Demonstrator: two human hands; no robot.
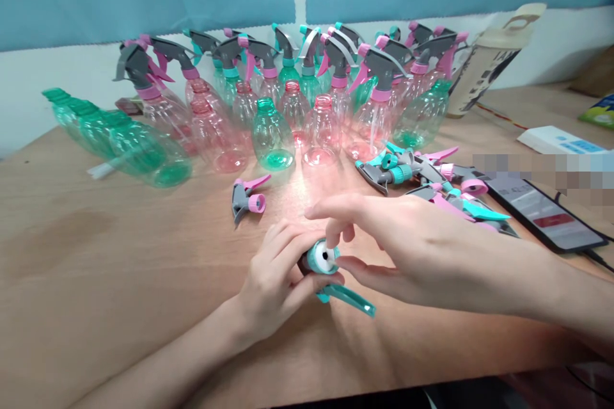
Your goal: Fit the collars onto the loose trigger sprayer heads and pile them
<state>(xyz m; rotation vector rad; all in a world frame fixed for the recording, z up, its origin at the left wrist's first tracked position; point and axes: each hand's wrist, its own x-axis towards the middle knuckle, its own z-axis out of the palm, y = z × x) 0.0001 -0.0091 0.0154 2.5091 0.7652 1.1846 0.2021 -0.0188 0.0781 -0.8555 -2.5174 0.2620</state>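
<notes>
My left hand (268,284) is closed around a trigger spray head (313,258) with a teal collar. The open end of the collar faces up, showing a white inside with a dark hole. Its teal trigger sticks out to the lower right. Over the collar's right side hovers my right hand (422,249), thumb and index finger apart, with nothing seen between them. The thumb tip is close to the collar; whether it touches, I cannot tell. Beyond my left hand lies a grey and pink spray head (247,200) on the wooden table (144,242).
Clear pink bottles (323,134) and green bottles (272,137) stand at the back, several with spray heads on. Green bottles (129,140) overlap at left. A pile of loose spray heads (400,172), a phone (542,204) and a tall cup (484,70) are at right.
</notes>
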